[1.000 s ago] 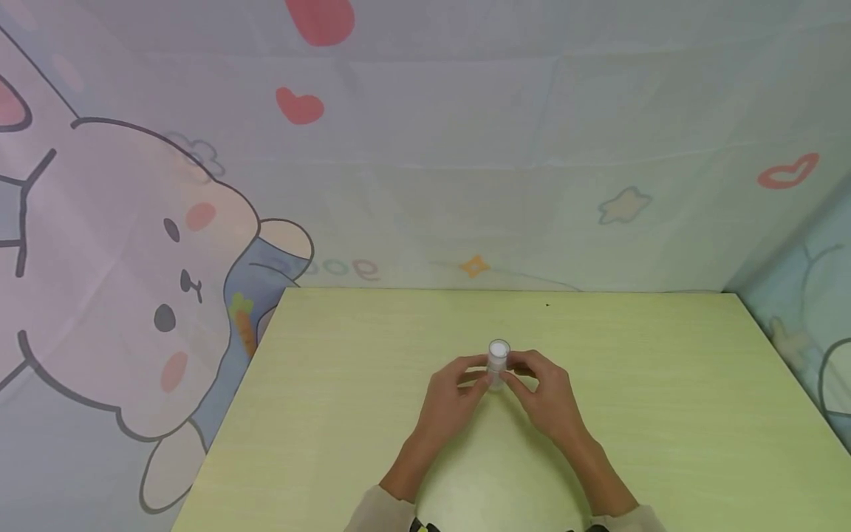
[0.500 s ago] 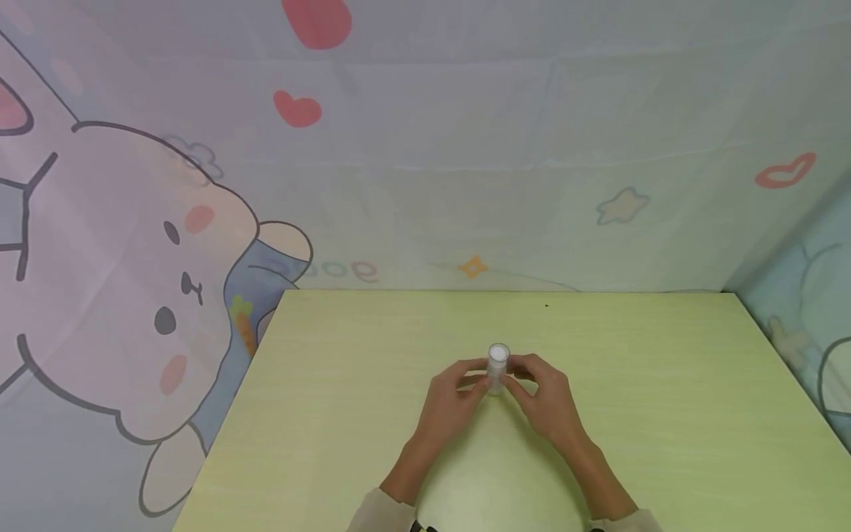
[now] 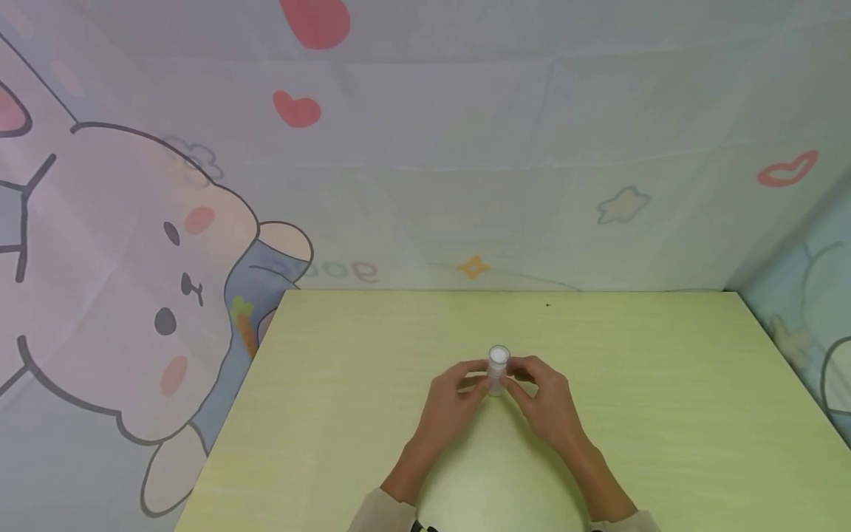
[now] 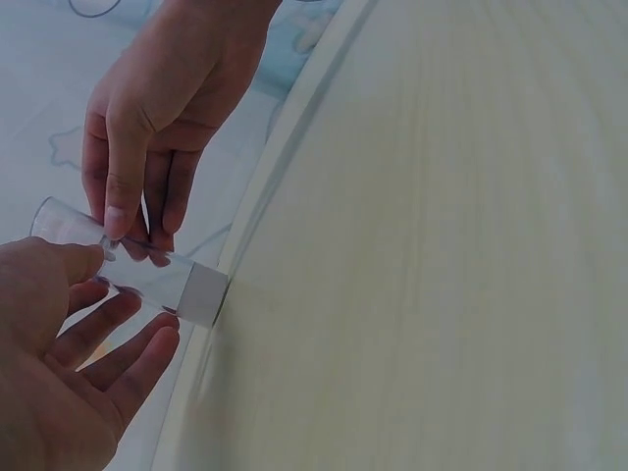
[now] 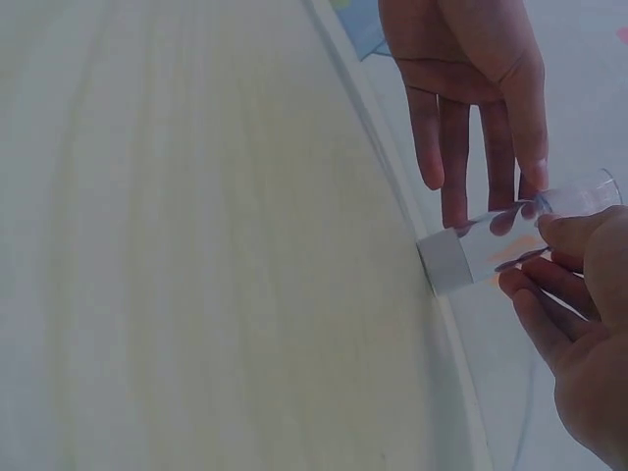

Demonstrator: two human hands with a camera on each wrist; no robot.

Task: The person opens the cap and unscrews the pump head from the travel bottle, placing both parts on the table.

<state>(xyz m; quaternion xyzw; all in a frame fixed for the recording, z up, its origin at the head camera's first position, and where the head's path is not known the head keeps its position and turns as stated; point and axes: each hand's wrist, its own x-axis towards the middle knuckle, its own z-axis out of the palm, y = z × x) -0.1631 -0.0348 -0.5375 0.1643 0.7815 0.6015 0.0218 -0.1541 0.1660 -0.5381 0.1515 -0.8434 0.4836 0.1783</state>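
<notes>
A clear cylindrical tube (image 3: 498, 366) stands upright over the middle of the table, with a white disc visible inside its top rim in the head view. Its lower end is a white base (image 4: 203, 294), which reaches down close to the tabletop. From the left, my left hand (image 3: 450, 399) pinches the tube between thumb and fingers. My right hand (image 3: 550, 399) does the same on the opposite side, thumb toward me. In the right wrist view the tube's transparent wall (image 5: 510, 240) lets fingers show through it.
The pale yellow-green table (image 3: 346, 332) ends at a straight far edge, against a printed cloth backdrop (image 3: 452, 162). A tiny dark speck (image 3: 547, 304) lies near that edge. More cloth hangs at the right side.
Both hands and the tube have come slightly lower in the head view, mostly in the first half second. The grip looks the same throughout.
</notes>
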